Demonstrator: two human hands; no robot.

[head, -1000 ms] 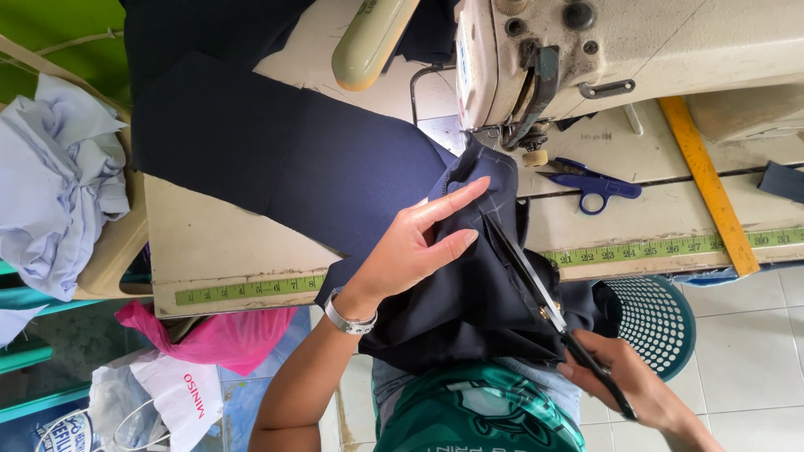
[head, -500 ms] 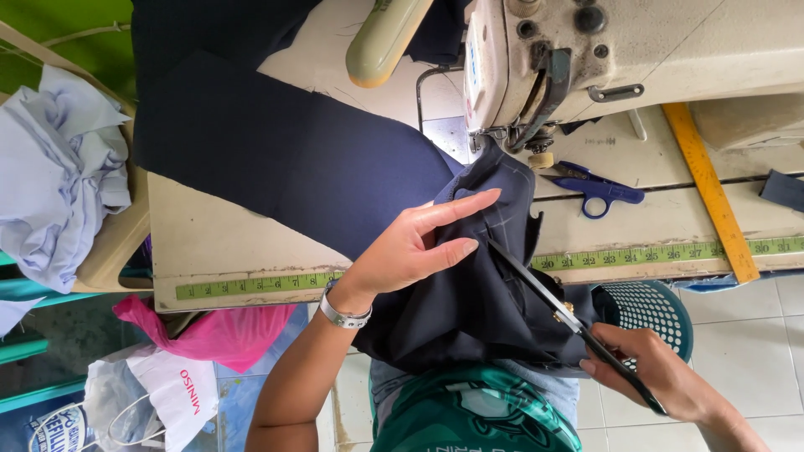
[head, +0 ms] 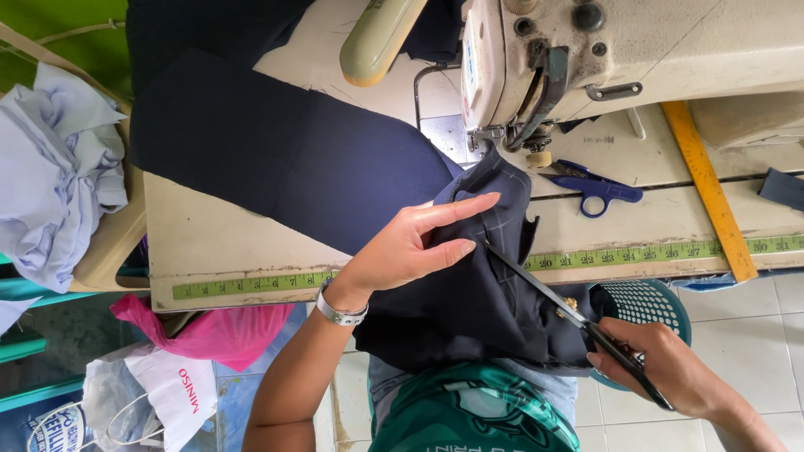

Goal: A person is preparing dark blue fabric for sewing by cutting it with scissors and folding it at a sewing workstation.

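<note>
Left of the hands, pale blue cloth (head: pixel 59 167) is heaped; the dark fabric (head: pixel 469 310) is pinned under the left hand (head: pixel 419 247), fingers now spread flatter than a second ago; the black scissors (head: pixel 569 318), gripped by the right hand (head: pixel 662 368), have been drawn lower-right, blades run along the fabric edge; cutting is judged underway.

A dark navy fabric (head: pixel 335 167) spreads flat across the sewing table, then bunches over the table's front edge into the lap — faint check lines show on the folded part near the needle. Long black scissors (head: pixel 553 305) lie slantwise across that bunched part, blades pointing up-left — their tip touches the cloth, handles low at the right.
</note>
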